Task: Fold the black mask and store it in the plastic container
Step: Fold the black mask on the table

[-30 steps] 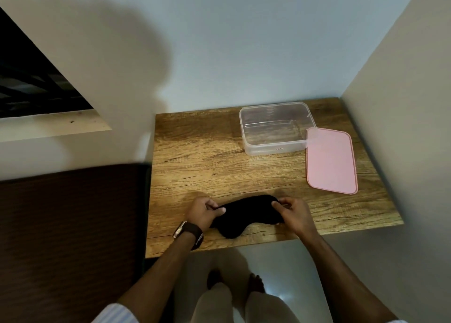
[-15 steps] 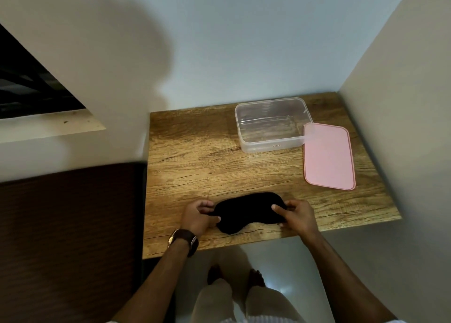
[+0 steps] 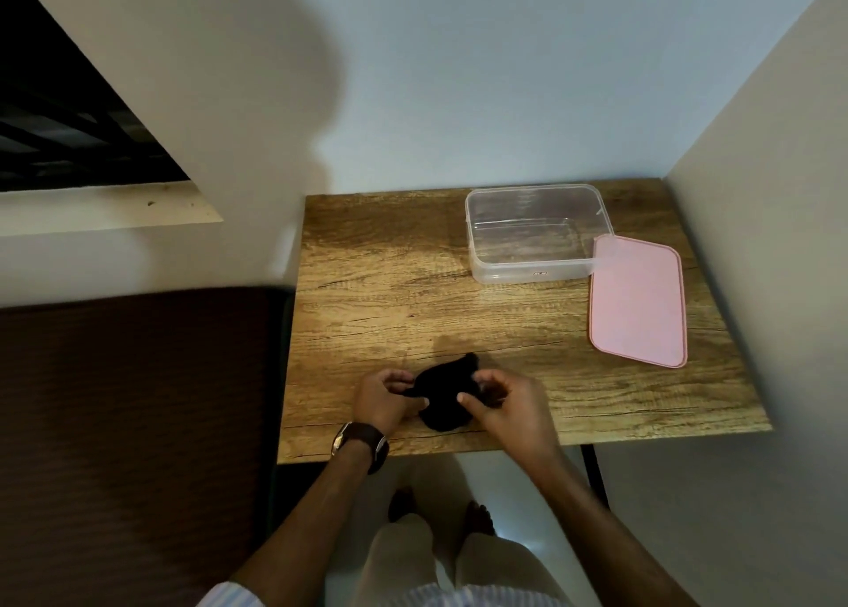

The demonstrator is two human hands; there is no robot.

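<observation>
Around the wooden desk (image 3: 390, 294)

We see a pink lid (image 3: 638, 301) lying flat at the desk's right edge, a dark window (image 3: 69, 115) upper left, and a brown bed (image 3: 133, 423) beside the left edge.

The room is dim and warm-lit, and a broad soft shadow (image 3: 220, 115) falls on the wall well above and left of the hands (image 3: 459, 400). Fisheye bending slants the walls toward the frame's edges. A pale glare (image 3: 514, 533) shines on the floor below the hands, which look slightly soft.
</observation>
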